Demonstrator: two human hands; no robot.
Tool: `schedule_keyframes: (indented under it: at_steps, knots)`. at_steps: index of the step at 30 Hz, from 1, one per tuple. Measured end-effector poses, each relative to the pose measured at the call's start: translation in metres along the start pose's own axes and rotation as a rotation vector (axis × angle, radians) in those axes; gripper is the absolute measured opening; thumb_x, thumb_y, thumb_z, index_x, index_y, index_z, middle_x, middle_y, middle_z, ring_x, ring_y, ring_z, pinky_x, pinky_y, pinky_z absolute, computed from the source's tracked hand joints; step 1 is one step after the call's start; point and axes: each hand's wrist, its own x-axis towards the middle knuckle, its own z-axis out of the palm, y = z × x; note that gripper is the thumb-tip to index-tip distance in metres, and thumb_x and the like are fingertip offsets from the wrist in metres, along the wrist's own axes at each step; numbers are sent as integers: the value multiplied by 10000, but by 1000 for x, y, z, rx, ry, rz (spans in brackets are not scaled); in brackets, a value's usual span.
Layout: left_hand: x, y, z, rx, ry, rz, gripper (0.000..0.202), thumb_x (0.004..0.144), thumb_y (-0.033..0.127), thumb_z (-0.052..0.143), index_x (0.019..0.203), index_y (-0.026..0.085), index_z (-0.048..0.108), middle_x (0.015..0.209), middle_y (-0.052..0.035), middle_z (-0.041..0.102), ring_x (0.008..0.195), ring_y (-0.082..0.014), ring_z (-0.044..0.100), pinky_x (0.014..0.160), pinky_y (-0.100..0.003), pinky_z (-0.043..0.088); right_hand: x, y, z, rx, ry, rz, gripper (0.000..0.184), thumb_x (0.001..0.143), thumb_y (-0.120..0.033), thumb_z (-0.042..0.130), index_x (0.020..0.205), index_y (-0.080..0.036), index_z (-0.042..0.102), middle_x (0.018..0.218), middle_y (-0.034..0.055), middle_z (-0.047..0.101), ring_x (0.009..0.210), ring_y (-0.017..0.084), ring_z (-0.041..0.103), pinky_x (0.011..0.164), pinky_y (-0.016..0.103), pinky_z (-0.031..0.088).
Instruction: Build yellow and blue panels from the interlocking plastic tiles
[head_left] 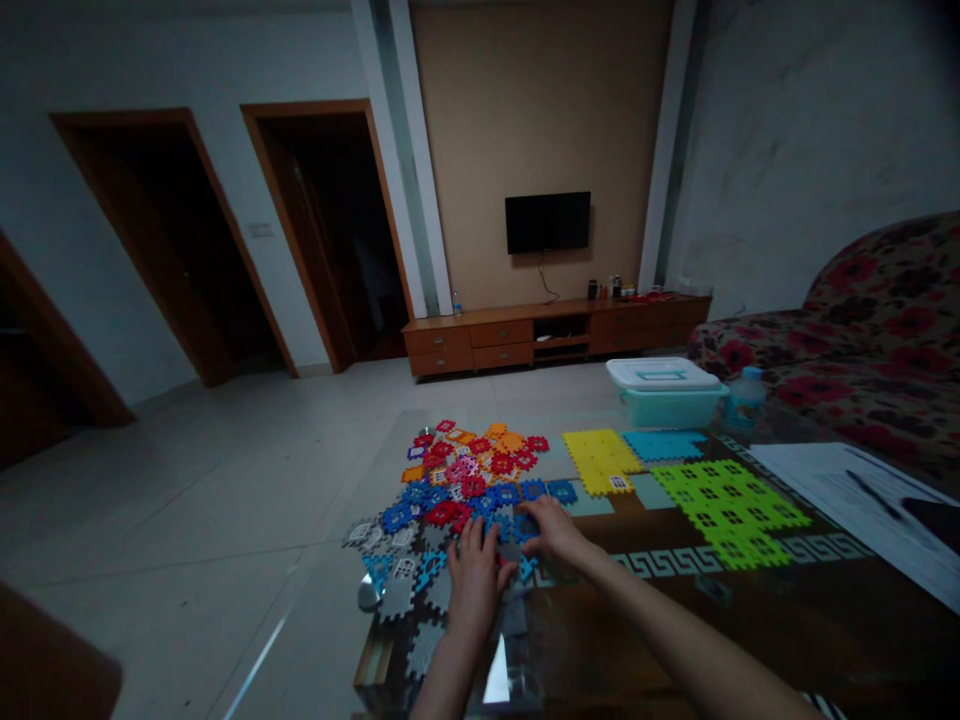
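Lying jumbled, the toothed multicoloured tiles [448, 515] seem plastic.

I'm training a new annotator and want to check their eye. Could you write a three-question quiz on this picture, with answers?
1. Which joined sheet lies nearest the papers?
A) red
B) lime green
C) yellow

2. True or false: the teal box stands open.

3. Is the left hand or the right hand nearer the yellow sheet?

Key:
1. B, the lime-green sheet.
2. False; its white lid is on.
3. The right hand.
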Motion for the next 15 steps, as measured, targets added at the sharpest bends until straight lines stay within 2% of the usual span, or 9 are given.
schedule_keyframes:
  at_steps: [2, 4, 6, 9, 12, 15]
  knots:
    - [-6, 8, -7, -19, -3, -39, 495, 809, 152, 572, 1301, 177, 528, 1419, -162, 458, 1342, -315, 363, 1066, -519, 303, 5, 0, -2, 84, 21, 93, 666, 471, -192, 862, 1109, -160, 674, 1122, 124, 627, 1063, 302, 552, 911, 357, 412]
    - [-15, 21, -14, -47, -16, -43, 484, 805, 127, 548, 1288, 165, 538, 1421, -165, 450, 1348, -321, 353, 1075, -522, 296, 9, -1, -2, 164, 34, 142, 540, 444, -159, 855, 959, -144, 695, 1017, 102, 653, 1001, 291, 576, 879, 353, 426]
    - [-26, 34, -15, -99, -47, 16, 463, 799, 122, 541, 1259, 181, 559, 1424, -150, 449, 1356, -323, 340, 1093, -540, 270, 12, -3, 2, 230, 37, 144, 353, 484, -136, 817, 806, -149, 674, 891, 65, 663, 941, 265, 593, 841, 337, 442]
    - [-39, 50, -11, -185, -96, 88, 409, 786, 125, 546, 1185, 201, 600, 1429, -132, 446, 1366, -329, 323, 1101, -568, 247, 10, -5, 6, 384, 50, 163, 129, 631, -157, 712, 660, -165, 586, 711, 20, 626, 788, 203, 614, 713, 285, 479]
    - [-45, 58, -11, -197, -135, 75, 349, 807, 121, 513, 1132, 191, 621, 1410, -139, 468, 1354, -333, 341, 1097, -591, 231, 1, 0, 2, 575, 53, 216, 109, 766, -216, 579, 671, -180, 539, 622, -6, 589, 608, 150, 597, 558, 243, 493]
    - [-43, 57, -16, -162, -145, 76, 324, 824, 98, 469, 1088, 191, 631, 1325, -125, 549, 1317, -331, 390, 1088, -609, 216, -13, 11, -10, 721, 78, 263, 21, 775, -193, 556, 794, -186, 551, 653, -16, 615, 586, 133, 611, 538, 233, 517]
